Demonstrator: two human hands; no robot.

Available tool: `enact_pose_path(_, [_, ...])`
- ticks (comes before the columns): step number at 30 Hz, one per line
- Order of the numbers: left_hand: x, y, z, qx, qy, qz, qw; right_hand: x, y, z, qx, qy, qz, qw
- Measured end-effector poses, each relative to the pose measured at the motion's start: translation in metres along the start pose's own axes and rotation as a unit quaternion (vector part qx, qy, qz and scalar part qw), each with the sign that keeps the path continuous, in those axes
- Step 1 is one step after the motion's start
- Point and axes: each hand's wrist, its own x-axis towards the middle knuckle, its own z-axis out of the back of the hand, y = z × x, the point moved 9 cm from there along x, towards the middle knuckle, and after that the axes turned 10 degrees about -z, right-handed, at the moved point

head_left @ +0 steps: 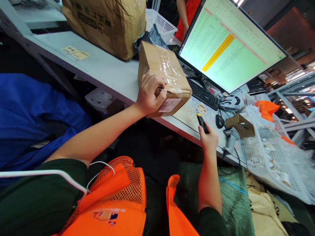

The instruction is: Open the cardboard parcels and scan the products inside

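A taped cardboard box (176,73) rests tilted at the front edge of the desk, a white label (169,105) on its near side. My left hand (151,93) is closed on the box's near left edge, its fingers curled over the cardboard. To the right of the box, my right hand (208,136) is wrapped round a black and yellow utility knife (202,123). The knife points up and away from me, apart from the box. Below its tip lies a patterned desk mat (189,113).
A large brown package (108,26) stands behind left. A monitor (226,46), keyboard (203,93) and mouse (220,121) are behind the box. Rightward are a scanner (230,139), a small open carton (240,126) and a white basket (273,164). Another person's arm (182,14) shows at the back.
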Motion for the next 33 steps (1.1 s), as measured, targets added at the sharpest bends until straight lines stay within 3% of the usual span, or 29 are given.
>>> enact_pose_path(2, [0.001, -0.001, 0.001, -0.01, -0.01, -0.009, 1.0, 0.019, -0.04, -0.014, -0.066, 0.022, -0.066, 0.995])
enact_pose_path(4, [0.003, -0.005, 0.005, -0.007, -0.03, -0.027, 0.999, 0.032, -0.062, -0.024, -0.111, 0.045, -0.087, 0.989])
enact_pose_path(8, [0.007, -0.016, 0.012, 0.024, -0.048, -0.074, 0.996, 0.041, -0.07, -0.034, -0.158, 0.072, -0.052, 0.983])
enact_pose_path(13, [0.013, -0.018, 0.013, 0.045, -0.034, -0.053, 0.997, 0.035, -0.074, -0.039, -0.156, 0.039, -0.008, 0.987])
enact_pose_path(17, [0.016, -0.022, 0.013, 0.05, -0.026, -0.05, 0.997, 0.039, -0.096, -0.009, -0.118, -0.066, -0.011, 0.991])
enact_pose_path(20, [0.016, -0.022, 0.013, 0.046, -0.026, -0.041, 0.998, 0.046, -0.137, 0.034, -0.144, -0.139, -0.109, 0.974])
enact_pose_path(23, [0.016, -0.024, 0.013, 0.052, -0.04, -0.043, 0.997, 0.051, -0.187, 0.057, -0.204, -0.075, -0.245, 0.945])
enact_pose_path(25, [0.016, -0.025, 0.012, 0.057, -0.039, -0.046, 0.997, 0.05, -0.208, 0.062, -0.226, -0.019, -0.295, 0.928])
enact_pose_path(27, [0.016, -0.022, 0.009, 0.06, -0.027, -0.032, 0.997, 0.053, -0.207, 0.064, -0.235, -0.033, -0.291, 0.927])
enact_pose_path(29, [0.014, -0.016, 0.005, 0.06, -0.011, -0.002, 0.998, 0.064, -0.182, 0.054, -0.225, -0.061, -0.227, 0.946])
enact_pose_path(33, [0.01, -0.01, 0.002, 0.044, -0.006, 0.024, 0.999, 0.107, -0.097, -0.016, -0.152, -0.007, -0.037, 0.988])
